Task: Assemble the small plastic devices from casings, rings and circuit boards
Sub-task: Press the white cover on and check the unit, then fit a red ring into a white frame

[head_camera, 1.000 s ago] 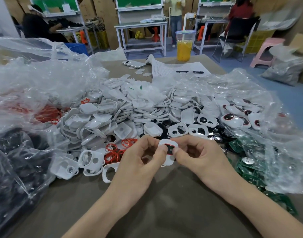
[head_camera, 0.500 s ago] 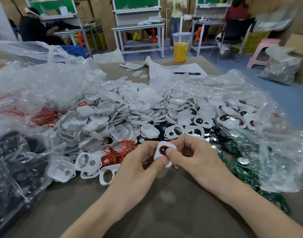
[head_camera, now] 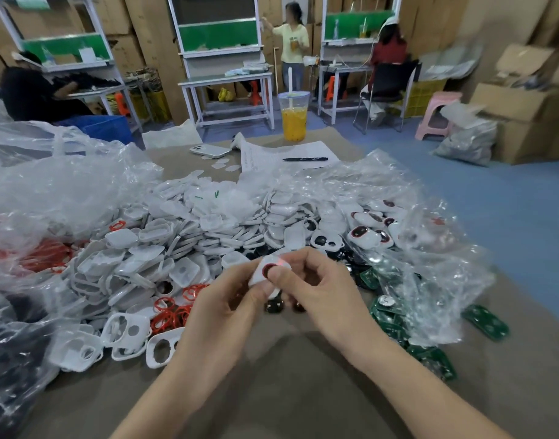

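Loose red rings (head_camera: pixel 169 315) lie left of the left grip (head_camera: pixel 221 308), whose thumb and fingers pinch 1 white casing (head_camera: pixel 256 277) above the tabletop (head_camera: pixel 287 391). The right grip (head_camera: pixel 319 289) pinches its other side, thumb hiding part of its red-ringed hole. Blur softens the casing. Green boards (head_camera: pixel 387 315) lie right.
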{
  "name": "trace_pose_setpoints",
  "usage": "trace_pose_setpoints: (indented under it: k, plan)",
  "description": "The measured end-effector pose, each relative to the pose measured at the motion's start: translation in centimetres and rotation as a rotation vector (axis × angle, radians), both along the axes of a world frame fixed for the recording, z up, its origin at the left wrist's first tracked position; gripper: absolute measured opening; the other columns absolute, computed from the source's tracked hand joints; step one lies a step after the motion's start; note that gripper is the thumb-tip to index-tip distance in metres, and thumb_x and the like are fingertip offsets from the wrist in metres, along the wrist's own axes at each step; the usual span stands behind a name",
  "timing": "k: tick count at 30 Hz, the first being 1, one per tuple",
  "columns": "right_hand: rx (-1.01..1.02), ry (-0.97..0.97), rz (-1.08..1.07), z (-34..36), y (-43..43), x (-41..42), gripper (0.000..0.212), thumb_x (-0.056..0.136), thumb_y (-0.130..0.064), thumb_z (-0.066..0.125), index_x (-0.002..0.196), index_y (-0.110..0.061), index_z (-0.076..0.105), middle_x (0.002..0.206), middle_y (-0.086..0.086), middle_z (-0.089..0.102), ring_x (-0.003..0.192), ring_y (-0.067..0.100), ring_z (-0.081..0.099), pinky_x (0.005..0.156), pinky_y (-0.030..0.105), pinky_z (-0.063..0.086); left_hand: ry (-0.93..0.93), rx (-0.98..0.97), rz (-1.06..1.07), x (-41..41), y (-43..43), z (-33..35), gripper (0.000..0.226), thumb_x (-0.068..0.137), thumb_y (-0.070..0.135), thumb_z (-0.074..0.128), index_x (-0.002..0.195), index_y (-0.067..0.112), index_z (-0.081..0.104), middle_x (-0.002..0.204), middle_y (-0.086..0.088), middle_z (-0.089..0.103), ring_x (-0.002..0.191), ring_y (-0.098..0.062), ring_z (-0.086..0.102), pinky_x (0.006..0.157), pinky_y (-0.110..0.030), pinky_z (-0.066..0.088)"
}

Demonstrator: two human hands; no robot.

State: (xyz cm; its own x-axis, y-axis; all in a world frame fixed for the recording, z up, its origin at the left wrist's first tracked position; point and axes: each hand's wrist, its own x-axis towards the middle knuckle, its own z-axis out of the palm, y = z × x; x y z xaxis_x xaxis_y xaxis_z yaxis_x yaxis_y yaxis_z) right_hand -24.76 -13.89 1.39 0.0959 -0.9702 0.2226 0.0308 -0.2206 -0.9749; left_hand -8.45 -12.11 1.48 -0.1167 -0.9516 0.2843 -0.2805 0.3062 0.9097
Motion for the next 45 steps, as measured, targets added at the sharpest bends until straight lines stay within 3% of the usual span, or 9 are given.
trace_pose_setpoints:
  k: [3,13,16,20,25,29,32,35,45]
  plan:
    - [0.050,-0.244,-0.101,0.8,-0.6,-1.0,0.030,0.087,-0.053,0.062,0.099,-0.028,0.073,0.075,-0.004,0.069,0.062,0.011,0.061,0.067,0.026,0.054,0.003,-0.030,0.026,-2.5,-2.5,2.3,0.026,0.099,0.026,0.063,0.118,0.043,0.065,0.074,0.013,0.070,0.057,0.000,0.061,0.052,-0.014,0.046]
    - [0.251,-0.612,-0.280,0.1,-1.4,-3.4,0.021,0.104,-0.014,0.047,0.110,-0.020,0.066,0.078,0.000,0.071,0.065,0.016,0.066,0.057,0.025,0.054,-0.105,0.378,-0.172,-13.5,-13.2,5.9,0.003,0.097,0.018,0.066,0.094,0.017,0.067,0.075,-0.007,0.069,0.064,-0.016,0.066,0.069,-0.028,0.056]
    - [0.255,-0.526,-0.252,0.2,-1.4,-3.6,0.026,0.103,-0.010,0.043,0.110,-0.023,0.065,0.080,-0.001,0.070,0.064,0.014,0.064,0.056,0.024,0.053,-0.100,0.387,-0.078,-14.5,-13.9,6.0,0.014,0.098,0.014,0.055,0.089,0.017,0.066,0.077,-0.008,0.071,0.072,-0.025,0.069,0.091,-0.043,0.059]
    - [0.168,-0.321,-0.235,0.5,-0.9,-3.2,0.030,0.101,-0.008,0.042,0.105,-0.027,0.065,0.085,-0.001,0.068,0.066,0.014,0.062,0.063,0.034,0.058,-0.201,0.097,0.075,-9.9,-11.7,5.3,0.024,0.099,0.021,0.050,0.116,0.020,0.067,0.103,0.001,0.072,0.090,-0.013,0.070,0.085,-0.033,0.059]
    - [-0.257,0.529,-0.240,-1.2,0.3,-1.6,0.028,0.102,-0.023,0.042,0.118,-0.038,0.060,0.110,-0.022,0.061,0.106,-0.001,0.055,0.092,0.015,0.043,-0.643,-0.227,0.312,-0.6,-5.8,1.6,0.031,0.101,0.027,0.052,0.129,0.023,0.061,0.125,0.008,0.061,0.123,-0.012,0.050,0.098,-0.027,0.039]
    - [-0.388,1.047,-0.325,-2.0,0.5,0.6,0.045,0.097,-0.040,0.035,0.136,-0.027,0.054,0.132,-0.003,0.058,0.126,0.019,0.052,0.109,0.039,0.041,-0.815,-0.304,0.361,4.2,-1.2,-1.2,0.041,0.097,0.043,0.052,0.130,0.021,0.062,0.135,0.004,0.057,0.130,-0.022,0.047,0.109,-0.040,0.039]
    - [-0.254,1.296,-0.265,-2.3,-0.3,2.2,0.060,0.101,-0.053,0.030,0.154,-0.024,0.031,0.160,0.011,0.032,0.149,0.032,0.026,0.123,0.053,0.015,-0.961,-0.210,0.358,5.6,-0.7,-2.0,0.063,0.091,0.065,0.036,0.138,0.027,0.057,0.145,0.001,0.051,0.138,-0.025,0.041,0.114,-0.043,0.033]
    - [-0.166,1.367,-0.256,-2.7,-1.8,3.3,0.063,0.104,-0.054,0.019,0.159,-0.024,0.015,0.167,0.013,0.013,0.154,0.032,0.012,0.123,0.054,0.001,-1.040,-0.117,0.381,5.3,-2.4,-2.0,0.066,0.095,0.070,0.027,0.147,0.032,0.044,0.157,-0.001,0.038,0.147,-0.024,0.028,0.119,-0.040,0.024]
    - [-0.366,1.247,-0.427,-2.9,-4.0,4.3,0.033,0.081,-0.037,0.073,0.111,-0.023,0.072,0.106,0.003,0.068,0.098,0.029,0.063,0.082,0.044,0.051,-0.981,-0.272,0.417,5.6,-5.0,-2.6,0.043,0.092,0.056,0.051,0.112,0.023,0.071,0.120,-0.009,0.065,0.114,-0.033,0.058,0.092,-0.044,0.051]
